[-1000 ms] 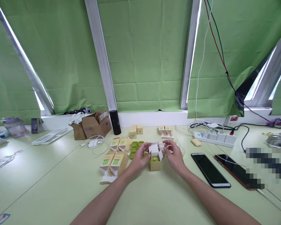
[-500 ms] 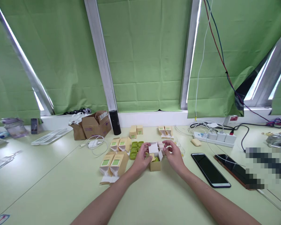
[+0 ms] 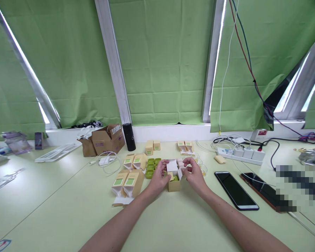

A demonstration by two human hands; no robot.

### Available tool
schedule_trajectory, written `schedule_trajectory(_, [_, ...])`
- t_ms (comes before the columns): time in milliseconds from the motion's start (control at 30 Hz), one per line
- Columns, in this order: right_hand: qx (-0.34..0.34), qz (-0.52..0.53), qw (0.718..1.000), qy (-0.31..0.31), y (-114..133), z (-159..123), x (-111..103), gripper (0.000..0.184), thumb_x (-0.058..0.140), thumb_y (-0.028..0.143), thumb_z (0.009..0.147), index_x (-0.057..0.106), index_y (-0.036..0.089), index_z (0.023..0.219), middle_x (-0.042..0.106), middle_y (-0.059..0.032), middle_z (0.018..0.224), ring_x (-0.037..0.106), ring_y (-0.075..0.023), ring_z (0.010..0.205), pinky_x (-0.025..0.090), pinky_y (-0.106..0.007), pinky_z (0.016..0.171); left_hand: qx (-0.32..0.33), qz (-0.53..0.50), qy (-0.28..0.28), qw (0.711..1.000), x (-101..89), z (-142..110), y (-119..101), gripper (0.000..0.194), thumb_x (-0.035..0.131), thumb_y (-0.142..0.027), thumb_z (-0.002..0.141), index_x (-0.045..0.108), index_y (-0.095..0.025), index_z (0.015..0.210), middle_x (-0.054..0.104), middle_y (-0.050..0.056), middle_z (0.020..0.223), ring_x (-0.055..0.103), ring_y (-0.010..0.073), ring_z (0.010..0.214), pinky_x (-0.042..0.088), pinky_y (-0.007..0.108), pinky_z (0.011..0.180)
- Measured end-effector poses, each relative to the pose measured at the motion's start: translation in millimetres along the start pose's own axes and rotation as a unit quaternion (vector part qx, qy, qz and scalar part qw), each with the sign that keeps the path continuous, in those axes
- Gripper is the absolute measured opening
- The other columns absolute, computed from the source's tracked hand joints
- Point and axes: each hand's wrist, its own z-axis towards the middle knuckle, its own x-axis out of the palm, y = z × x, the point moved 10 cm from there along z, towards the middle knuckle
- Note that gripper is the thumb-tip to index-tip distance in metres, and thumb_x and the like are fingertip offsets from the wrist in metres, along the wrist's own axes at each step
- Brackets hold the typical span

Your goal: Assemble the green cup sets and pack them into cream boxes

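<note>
A small tan cardboard box (image 3: 174,186) stands on the table between my hands with its white-lined flaps up. Something green shows inside it. My left hand (image 3: 158,176) is closed on the box's left side and back flap, its thumb by the front left flap. Fingers bent, my right hand (image 3: 195,176) pinches at the right flap; its fingertips partly hide the contact. Green square cups (image 3: 149,171) sit in rows just left of my left hand. Pale pink pieces (image 3: 181,163) lie behind the box, partly covered by my right hand.
Larger tan cartons with green labels (image 3: 131,183) stand at the left, and small ones (image 3: 149,147) farther back. A black phone (image 3: 236,190), a power strip (image 3: 241,154) and cables lie at the right. A brown carton (image 3: 107,141) and a black bottle (image 3: 128,137) stand behind.
My right hand's fingers have shifted slightly at the right flap. The box and my left hand stay in place.
</note>
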Motion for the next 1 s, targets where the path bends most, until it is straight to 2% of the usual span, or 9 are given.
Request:
schedule_trajectory(233, [0.004, 0.01, 1.0, 0.026, -3.3, -1.1, 6.5, 0.025, 0.061, 0.031, 0.078, 0.05, 0.025, 0.1, 0.05, 0.0007, 0.096, 0.052, -0.0134, 0.065, 0.038, -0.025, 0.05, 0.0, 0.009, -0.003, 1.0, -1.1, 0.6, 1.7, 0.054, 0.069, -0.012, 0.074, 0.05, -0.024, 0.124, 0.07, 0.006, 0.113, 0.063, 0.0215, 0.1, 0.043, 0.032, 0.084])
schedule_trajectory(467, [-0.028, -0.013, 0.998, 0.052, 3.2, -6.1, 15.9, 0.023, 0.062, 0.031, 0.083, 0.05, 0.026, 0.101, 0.05, 0.002, 0.09, 0.055, -0.0166, 0.073, 0.045, -0.03, 0.063, 0.002, 0.019, -0.001, 1.0, -0.1, 0.6, 0.2, 0.054, 0.065, -0.01, 0.074, 0.049, -0.024, 0.124, 0.071, 0.006, 0.112, 0.063, 0.0222, 0.101, 0.044, 0.033, 0.084])
schedule_trajectory(667, [-0.01, -0.024, 0.997, 0.079, -3.0, -9.8, 24.4, 0.027, 0.063, 0.033, 0.084, 0.048, 0.026, 0.106, 0.049, 0.0036, 0.089, 0.054, -0.0154, 0.067, 0.046, -0.031, 0.063, 0.006, 0.005, 0.0, 1.0, 0.5, 0.9, 0.2, 0.054, 0.065, -0.011, 0.074, 0.048, -0.024, 0.123, 0.07, 0.007, 0.113, 0.063, 0.0229, 0.104, 0.045, 0.033, 0.086])
schedule_trajectory(1000, [0.015, -0.038, 0.995, 0.091, -7.7, -10.6, 28.5, 0.034, 0.065, 0.034, 0.081, 0.048, 0.026, 0.109, 0.048, 0.0067, 0.083, 0.05, -0.0134, 0.059, 0.039, -0.028, 0.058, 0.006, 0.006, 0.002, 1.0, 1.2, -0.7, -3.1, 0.053, 0.067, -0.013, 0.075, 0.047, -0.024, 0.123, 0.068, 0.007, 0.114, 0.062, 0.0234, 0.106, 0.044, 0.034, 0.088])
